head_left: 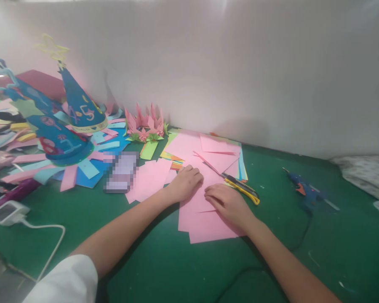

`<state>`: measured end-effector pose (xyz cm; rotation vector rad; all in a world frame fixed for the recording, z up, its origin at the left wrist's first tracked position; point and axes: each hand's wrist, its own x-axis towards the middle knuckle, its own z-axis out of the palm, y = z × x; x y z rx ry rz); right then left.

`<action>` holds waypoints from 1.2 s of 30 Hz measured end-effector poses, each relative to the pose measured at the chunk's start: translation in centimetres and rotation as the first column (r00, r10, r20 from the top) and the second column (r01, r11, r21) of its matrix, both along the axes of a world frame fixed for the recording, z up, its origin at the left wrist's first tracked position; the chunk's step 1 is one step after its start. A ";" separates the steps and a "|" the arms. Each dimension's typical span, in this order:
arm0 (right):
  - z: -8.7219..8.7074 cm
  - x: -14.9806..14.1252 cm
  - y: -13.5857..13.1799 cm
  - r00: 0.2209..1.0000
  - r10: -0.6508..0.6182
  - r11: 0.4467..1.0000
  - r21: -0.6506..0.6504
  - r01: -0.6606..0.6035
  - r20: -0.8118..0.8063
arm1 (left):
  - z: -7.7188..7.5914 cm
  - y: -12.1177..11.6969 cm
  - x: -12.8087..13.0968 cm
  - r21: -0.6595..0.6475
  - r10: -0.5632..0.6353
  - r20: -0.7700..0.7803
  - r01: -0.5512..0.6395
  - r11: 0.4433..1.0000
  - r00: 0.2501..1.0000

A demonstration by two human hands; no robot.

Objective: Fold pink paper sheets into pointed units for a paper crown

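My left hand [185, 184] rests on pink paper, its fingers curled down and bunched at the sheet. Facing it, my right hand [230, 204] has thumb and fingers drawn together on the same pink paper [205, 221]. The fingertips of both are partly hidden, and a gap separates the hands. Several pink sheets overlap beneath them, edges uneven. Just beyond my right hand lies a yellow utility knife [246, 192], alongside a dark-handled tool [240, 183] with long thin points, possibly scissors. Smaller pink pieces [151, 179] lie left of my left hand.
Behind the hands is a stack of coloured paper [185, 143]. A phone [121, 172], a pink paper crown [145, 122] and blue cone hats [82, 101] stand or lie leftward. A corded glue gun [308, 191] lies right. A white cable [58, 240] crosses the green table [158, 269].
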<state>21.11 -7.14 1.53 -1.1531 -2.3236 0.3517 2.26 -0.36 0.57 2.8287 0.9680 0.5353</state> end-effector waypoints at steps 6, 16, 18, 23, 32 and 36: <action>-0.3 -1.0 0.0 1.000 0.021 0.999 0.029 -0.021 0.017 | 0.2 0.0 -0.4 0.148 0.081 -0.088 -0.068 0.987 0.993; 0.6 -0.5 0.1 0.998 0.018 0.999 0.026 -0.020 0.055 | -0.3 0.4 -1.2 0.285 0.211 -0.103 -0.174 0.942 0.972; 0.8 -0.2 0.0 0.999 0.013 1.000 0.014 -0.014 0.045 | -0.4 0.7 -1.5 0.263 0.227 -0.080 -0.199 0.944 0.971; 1.0 0.2 -0.3 0.999 -0.036 0.999 0.033 0.035 0.009 | -0.6 0.8 -1.9 0.209 0.223 -0.060 -0.206 0.956 0.973; 0.8 1.2 -0.2 0.999 -0.039 0.999 0.036 0.040 -0.019 | 0.6 1.2 -3.4 0.235 0.284 -0.111 -0.253 0.938 0.952; 0.2 0.7 0.0 0.963 -0.242 0.970 -0.045 0.239 -0.121 | 1.2 1.1 -3.2 0.203 0.254 -0.075 -0.235 0.951 0.964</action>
